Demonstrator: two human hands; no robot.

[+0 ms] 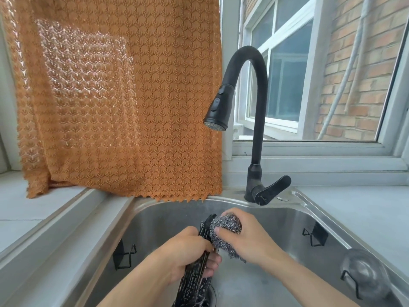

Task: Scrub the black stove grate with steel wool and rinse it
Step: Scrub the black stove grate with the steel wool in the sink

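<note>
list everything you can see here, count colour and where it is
black stove grate: one, black, held over the sink
grey steel wool pad: one, grey, pressed on the grate's top end
stainless steel sink: one, silver, bottom centre
black curved faucet: one, black, behind the sink
orange knitted curtain: one, orange, left of the faucet
black wire hooks: three, black, on the sink walls
white-framed window: one, white, upper right
left hand: gripping the grate
right hand: holding the steel wool

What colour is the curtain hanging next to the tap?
The curtain is orange, with a knitted scallop pattern. The head view shows it.
</note>
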